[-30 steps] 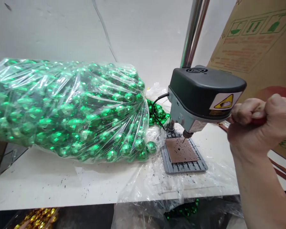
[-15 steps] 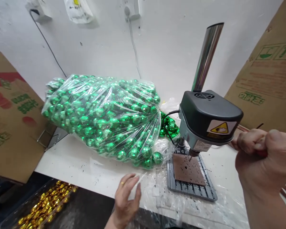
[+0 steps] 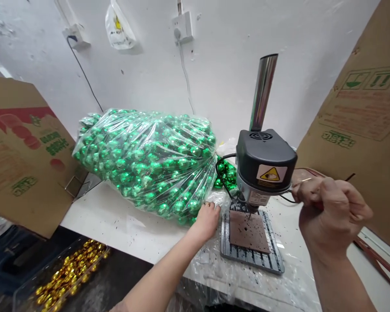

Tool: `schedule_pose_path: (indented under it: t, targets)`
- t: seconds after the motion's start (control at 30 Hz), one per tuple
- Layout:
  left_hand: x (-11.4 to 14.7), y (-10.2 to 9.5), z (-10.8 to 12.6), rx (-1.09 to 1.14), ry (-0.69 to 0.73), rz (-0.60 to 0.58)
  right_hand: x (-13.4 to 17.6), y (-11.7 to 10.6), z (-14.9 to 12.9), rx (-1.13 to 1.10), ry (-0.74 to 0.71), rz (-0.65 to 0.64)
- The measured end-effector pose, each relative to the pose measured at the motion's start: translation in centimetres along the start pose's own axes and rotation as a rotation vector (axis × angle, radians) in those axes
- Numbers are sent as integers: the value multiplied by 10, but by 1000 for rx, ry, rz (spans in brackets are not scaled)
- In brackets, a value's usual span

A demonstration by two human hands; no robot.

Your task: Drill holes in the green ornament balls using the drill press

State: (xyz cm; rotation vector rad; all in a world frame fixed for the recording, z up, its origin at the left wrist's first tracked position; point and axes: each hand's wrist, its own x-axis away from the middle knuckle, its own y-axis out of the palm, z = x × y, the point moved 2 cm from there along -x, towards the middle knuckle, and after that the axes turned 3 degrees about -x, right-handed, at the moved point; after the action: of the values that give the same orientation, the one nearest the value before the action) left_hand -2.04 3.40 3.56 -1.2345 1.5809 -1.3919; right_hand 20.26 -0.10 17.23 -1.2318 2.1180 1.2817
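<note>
A clear plastic bag [image 3: 143,160] full of shiny green faceted balls lies on its side on the white table. At its right end, my left hand [image 3: 209,216] reaches to the bag's mouth, fingers curled down where green balls lay. What these fingers hold is hidden. My right hand [image 3: 334,212] is closed in a fist round the feed handle at the right side of a small bench drill press [image 3: 266,156]. Under the drill sits a brown board [image 3: 248,236] with a dark hole, lying on the grey slotted base [image 3: 273,262].
More green balls [image 3: 227,173] lie behind the drill press. A cardboard box [image 3: 22,151] stands at left, another cardboard box [image 3: 354,121] at right. Gold balls [image 3: 73,271] fill a clear bin below the table's front edge. Loose plastic film [image 3: 214,273] and dark shavings cover the tabletop.
My left hand has moved up and right from the table's front edge to the bag's mouth, its fingers curling. My right hand stays on the handle. The view has shifted slightly.
</note>
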Motion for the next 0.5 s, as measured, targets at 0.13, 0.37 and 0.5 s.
schedule_pose_path:
  t: [0.13,0.37,0.5]
  targets:
    - [3,1,8,-56,-30,-20,0,0,0,-4,-17,-4]
    - [-1,-13,7,-54,0,-79,1,2,-1,-14,-33,24]
    - [5,-11,6,-76,63,-41,2,2,0,-11,-25,32]
